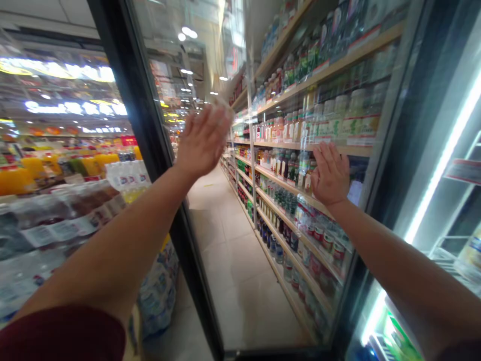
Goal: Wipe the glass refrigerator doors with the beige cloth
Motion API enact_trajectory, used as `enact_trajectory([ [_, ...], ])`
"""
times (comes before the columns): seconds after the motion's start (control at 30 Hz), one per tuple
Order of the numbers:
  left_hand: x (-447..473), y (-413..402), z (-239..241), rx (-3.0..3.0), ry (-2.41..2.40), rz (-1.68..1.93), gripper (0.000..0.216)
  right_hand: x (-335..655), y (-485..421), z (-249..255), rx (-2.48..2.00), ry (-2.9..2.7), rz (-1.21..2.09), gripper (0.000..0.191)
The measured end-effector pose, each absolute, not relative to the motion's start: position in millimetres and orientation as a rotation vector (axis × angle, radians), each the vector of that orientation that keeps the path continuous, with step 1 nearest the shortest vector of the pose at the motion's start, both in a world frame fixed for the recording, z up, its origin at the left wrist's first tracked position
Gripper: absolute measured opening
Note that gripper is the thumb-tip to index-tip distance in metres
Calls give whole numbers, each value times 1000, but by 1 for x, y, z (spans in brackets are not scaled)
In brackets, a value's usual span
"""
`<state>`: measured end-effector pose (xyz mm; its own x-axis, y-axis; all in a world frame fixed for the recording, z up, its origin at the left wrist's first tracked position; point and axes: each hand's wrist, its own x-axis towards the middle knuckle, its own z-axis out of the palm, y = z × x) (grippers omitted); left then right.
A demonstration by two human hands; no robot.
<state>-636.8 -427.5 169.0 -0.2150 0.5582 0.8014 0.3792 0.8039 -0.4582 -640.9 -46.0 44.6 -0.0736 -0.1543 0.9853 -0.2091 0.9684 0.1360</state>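
A tall glass cooler door (240, 281) in a black frame stands swung open in front of me. My right hand (330, 173) lies flat on the glass near the door's right edge, fingers stretched upward. My left hand (203, 138) is raised against the glass further left, fingers together and extended, slightly smeared by motion. Neither hand holds anything. Through the glass I see an aisle and wooden shelves (296, 145) full of bottled drinks.
At right the open cooler interior (443, 200) shows a bright light strip and wire racks with a few bottles. To the left, stacked packs of bottled water (56, 225) and orange juice bottles (22, 178) fill a display. A tiled aisle floor runs ahead.
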Motion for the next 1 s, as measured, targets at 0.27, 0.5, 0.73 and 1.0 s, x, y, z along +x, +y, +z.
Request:
enact_trajectory([
  [0.27, -630, -387, 127, -995, -1832, 330, 56, -645, -45, 43, 292, -1620, 50, 62],
  [0.5, -638, -420, 188, -580, -1815, 250, 60, -643, -46, 44, 290, -1581, 14, 60],
  [0.73, -638, -400, 138, -712, -1820, 161, 62, -643, -47, 44, 294, -1617, 61, 61],
  [1.0, -651, -431, 190, -729, -1734, 180, 57, -646, -46, 42, 294, -1589, 26, 62],
])
